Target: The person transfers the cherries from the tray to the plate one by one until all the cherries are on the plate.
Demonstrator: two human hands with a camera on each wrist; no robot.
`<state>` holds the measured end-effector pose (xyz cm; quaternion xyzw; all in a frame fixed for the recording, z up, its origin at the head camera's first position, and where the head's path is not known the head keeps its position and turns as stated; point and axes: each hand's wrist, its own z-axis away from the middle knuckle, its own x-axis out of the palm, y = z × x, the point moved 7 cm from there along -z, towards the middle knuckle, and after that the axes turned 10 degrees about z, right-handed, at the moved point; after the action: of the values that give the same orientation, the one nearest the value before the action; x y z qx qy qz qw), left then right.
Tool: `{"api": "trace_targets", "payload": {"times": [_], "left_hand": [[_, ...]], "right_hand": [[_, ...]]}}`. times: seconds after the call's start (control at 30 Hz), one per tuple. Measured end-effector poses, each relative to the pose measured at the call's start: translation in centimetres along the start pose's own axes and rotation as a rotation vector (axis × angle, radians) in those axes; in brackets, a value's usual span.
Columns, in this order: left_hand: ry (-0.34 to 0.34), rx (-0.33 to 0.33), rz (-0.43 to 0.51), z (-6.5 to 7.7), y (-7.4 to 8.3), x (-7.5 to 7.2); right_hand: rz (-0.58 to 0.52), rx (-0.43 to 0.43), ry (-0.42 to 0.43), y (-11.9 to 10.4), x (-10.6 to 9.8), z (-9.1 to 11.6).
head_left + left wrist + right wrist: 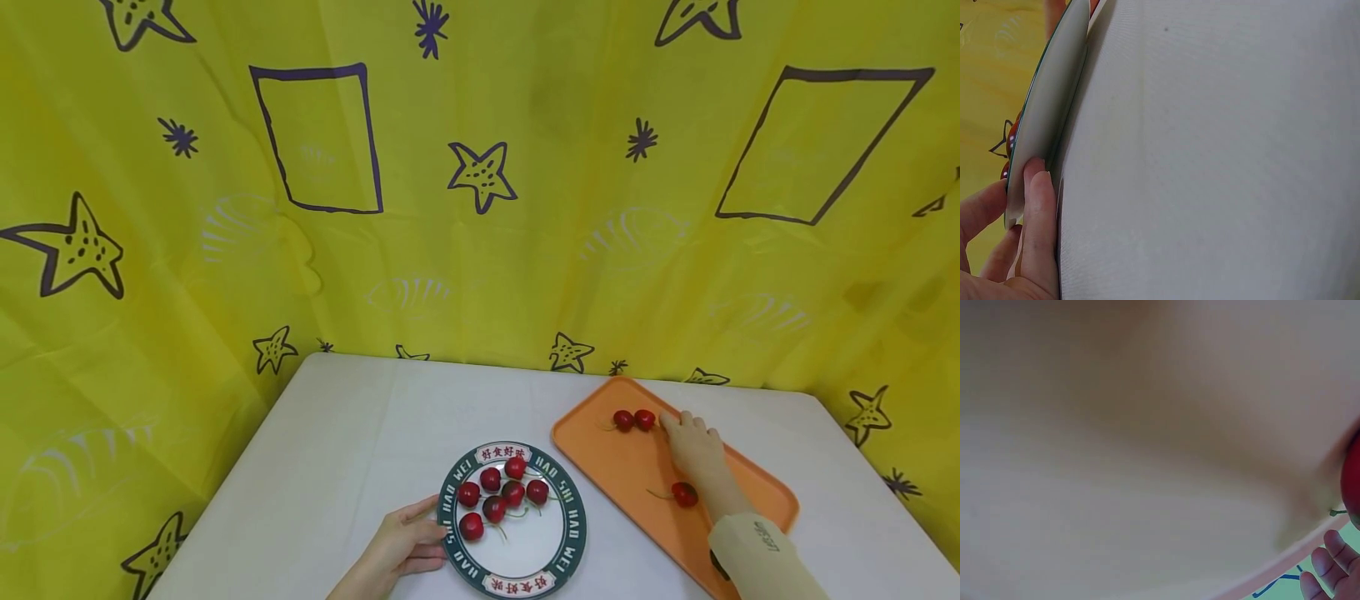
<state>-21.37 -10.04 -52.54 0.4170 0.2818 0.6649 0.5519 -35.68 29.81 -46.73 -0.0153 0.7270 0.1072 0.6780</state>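
My left hand (pixel 408 540) grips the left rim of a round plate (pixel 573 521) with a dark green lettered border. In the left wrist view, fingers (pixel 1040 219) lie under the plate (pixel 1054 94), which is tilted in that view. Several red cherries (pixel 513 493) sit on the plate, mostly in its upper left half. My right hand (pixel 693 450) reaches over an orange tray (pixel 626 475), fingertips right beside a pair of cherries (pixel 633 420) near its far end. In the right wrist view the fingers (pixel 1329 565) are spread loosely, below a cherry (pixel 1352 478).
Another cherry (pixel 684 494) with a stem lies mid-tray, left of the right forearm. A dark round thing (pixel 717 565) shows partly from under the right sleeve (pixel 761 554). A white table (pixel 322 467) carries plate and tray; a yellow patterned curtain (pixel 420 233) hangs behind.
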Motion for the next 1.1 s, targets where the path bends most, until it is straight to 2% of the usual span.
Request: {"api": "trace_targets", "payload": {"times": [0.27,0.57,0.87,1.1], "left_hand": [[-0.013,0.012,0.008,0.0,0.0,0.0],[-0.014,0.008,0.009,-0.1,0.0,0.1],[-0.002,-0.004,0.004,0.1,0.0,0.0],[0.018,-0.009,-0.003,-0.1,-0.1,-0.1]], "right_hand": [[0.018,-0.004,0.021,0.2,0.0,-0.1],[0.011,-0.029,0.162,-0.3,-2.1,0.0],[0.008,-0.103,0.212,-3.7,-5.7,0.6],[0.051,-0.122,0.247,-6.8,-6.9,1.5]]}}
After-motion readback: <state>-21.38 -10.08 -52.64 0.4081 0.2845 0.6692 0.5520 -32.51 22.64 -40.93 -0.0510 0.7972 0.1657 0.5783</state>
